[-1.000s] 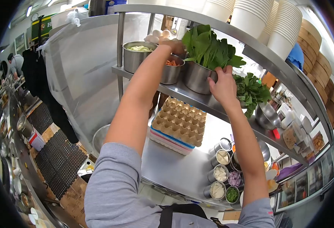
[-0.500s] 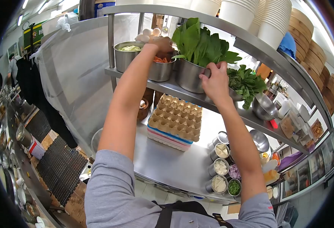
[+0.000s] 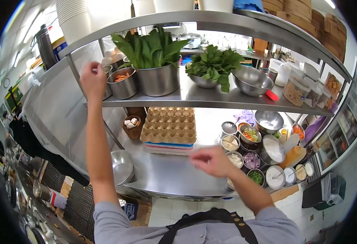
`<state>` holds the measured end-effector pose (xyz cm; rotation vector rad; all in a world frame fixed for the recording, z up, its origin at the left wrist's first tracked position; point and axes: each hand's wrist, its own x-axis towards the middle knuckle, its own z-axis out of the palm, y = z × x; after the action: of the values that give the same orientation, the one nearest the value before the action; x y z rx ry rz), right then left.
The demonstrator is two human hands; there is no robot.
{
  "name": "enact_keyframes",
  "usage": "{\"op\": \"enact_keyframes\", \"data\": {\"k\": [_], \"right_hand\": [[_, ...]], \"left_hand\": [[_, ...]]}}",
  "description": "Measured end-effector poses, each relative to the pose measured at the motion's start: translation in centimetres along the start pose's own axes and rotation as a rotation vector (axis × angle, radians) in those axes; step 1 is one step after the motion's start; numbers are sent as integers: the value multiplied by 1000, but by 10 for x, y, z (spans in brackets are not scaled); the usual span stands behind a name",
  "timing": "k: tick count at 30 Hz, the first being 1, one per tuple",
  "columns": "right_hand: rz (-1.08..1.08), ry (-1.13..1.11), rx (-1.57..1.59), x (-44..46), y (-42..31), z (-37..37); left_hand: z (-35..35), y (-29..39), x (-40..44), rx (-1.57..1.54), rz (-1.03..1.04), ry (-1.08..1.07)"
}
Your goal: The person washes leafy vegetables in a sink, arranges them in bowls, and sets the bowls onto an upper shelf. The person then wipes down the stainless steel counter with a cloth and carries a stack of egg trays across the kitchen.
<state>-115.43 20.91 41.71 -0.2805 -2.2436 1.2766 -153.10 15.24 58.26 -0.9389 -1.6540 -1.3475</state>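
Head view. The steel pot [image 3: 159, 83] is standing upright on the shelf [image 3: 227, 99], its brushed side catching light. Broad dark-green leaves [image 3: 148, 51] are fanning up and out past its rim. A smaller carrot pot [image 3: 124, 88] is sitting just to its left, holding orange strips [image 3: 121, 77]. Another pot [image 3: 108, 92] is sitting left of that, partly hidden by the hand.

On the counter [image 3: 158, 175] below, the egg trays [image 3: 169, 126] are lying stacked: tan, rows of cups showing, with blue, pink and white layers [image 3: 168, 149] underneath. A brown container [image 3: 132, 130] is holding white pieces at their left.

Left hand [image 3: 93, 79]: hovering in front of the shelf's left end, fingers curling in. Can't tell if it's gripping anything. The partly hidden pot is showing right beside it in view, the carrot pot a bit further right, the leafy one beyond that.

Right hand [image 3: 211, 162]: blurring over the counter, below shelf level, fingers bunching and pointing left. Can't tell if it's holding anything. Egg trays are lying just off its fingertips; can't confirm contact. The tub of white chunks [image 3: 235, 159] is sitting on its other side, with chopped purple pieces [image 3: 251, 160] past that.
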Motion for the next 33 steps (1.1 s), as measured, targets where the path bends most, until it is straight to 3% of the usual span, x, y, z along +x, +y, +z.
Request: {"op": "enact_keyframes", "data": {"k": [2,4,6,8,9,12,16,17,18,20,21,23,24,28,30,33], "right_hand": [[193,-21,360,-41,41,28],[296,-111,654,-64,54,61],[327,-321,601,-92,72,87],[210,-532,436,-124,83,82],[18,-588,365,-135,95,69],[101,-605,354,-170,115,-1],[332,-342,484,-215,129,-118],[381,-229,570,-220,126,-142],[376,-138,460,-219,123,-163],[170,83,161,-199,116,-196],[113,204,155,-182,96,-209],[-291,311,-159,-135,58,-238],[-324,425,-209,-117,50,-241],[-320,566,-355,-35,-3,-246],[-363,684,-752,4,15,-251],[-146,387,-835,39,32,-270]], "left_hand": [[-10,55,-49,-206,134,-22],[-2,114,-97,-288,417,-241],[21,168,-130,-280,518,-327],[55,200,-148,-221,514,-333],[75,209,-153,-158,475,-308],[102,218,-172,-95,357,-166],[106,230,-200,-125,260,-33],[111,232,-200,-97,277,-84],[116,239,-197,-12,305,-101],[125,251,-185,164,349,-145],[134,249,-183,187,337,-154],[143,246,-182,227,357,-148],[146,244,-181,242,375,-147],[150,230,-177,176,370,-106],[146,220,-173,107,412,-88],[137,214,-168,44,461,-91]]}}
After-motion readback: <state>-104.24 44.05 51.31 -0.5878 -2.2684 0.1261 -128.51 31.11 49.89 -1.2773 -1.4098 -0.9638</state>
